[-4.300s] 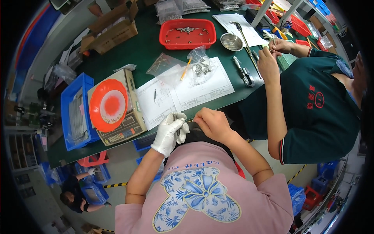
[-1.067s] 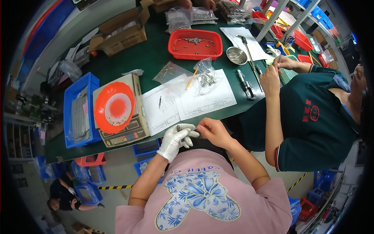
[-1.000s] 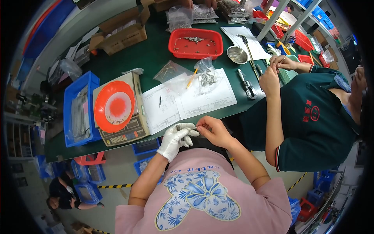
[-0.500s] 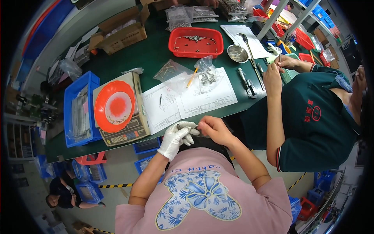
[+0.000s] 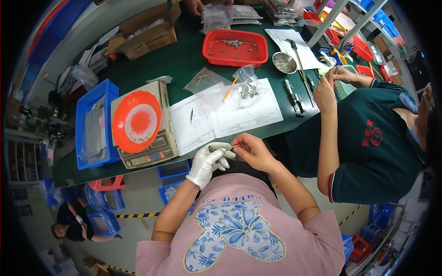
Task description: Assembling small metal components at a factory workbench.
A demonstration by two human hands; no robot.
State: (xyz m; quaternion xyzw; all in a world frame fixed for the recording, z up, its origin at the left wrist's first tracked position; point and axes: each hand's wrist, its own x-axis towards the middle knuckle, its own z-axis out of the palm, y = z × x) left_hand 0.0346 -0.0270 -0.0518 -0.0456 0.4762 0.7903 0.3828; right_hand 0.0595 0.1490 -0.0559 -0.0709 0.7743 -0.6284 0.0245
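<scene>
My left hand (image 5: 208,164), in a white glove, is curled closed in front of my body at the table's near edge. A small dark bit shows at its curled fingers, too small to name. Close beside it, my bare right hand (image 5: 254,152) pinches a small thin metal pin (image 5: 234,146) between thumb and forefinger. The pin's end points toward the gloved fingertips; whether it touches them is hard to see. Just beyond my hands lie printed drawing sheets (image 5: 195,133), with a pen (image 5: 191,116) and a clear plastic bag of small metal parts (image 5: 248,89) on them.
Left stand a scale (image 5: 171,138) bearing an orange bowl (image 5: 120,120) and a blue tray (image 5: 114,94) of flat pieces. Farther back are a red tray (image 5: 216,59) with metal pins, a steel bowl (image 5: 284,63) and an open carton (image 5: 152,46). A co-worker (image 5: 368,142) sits close on my right.
My right fingers have shifted slightly, and the thin pin now shows between them. My left hand stays nearly still. At the far edge, another person's hand has moved left. The view has shifted a little.
</scene>
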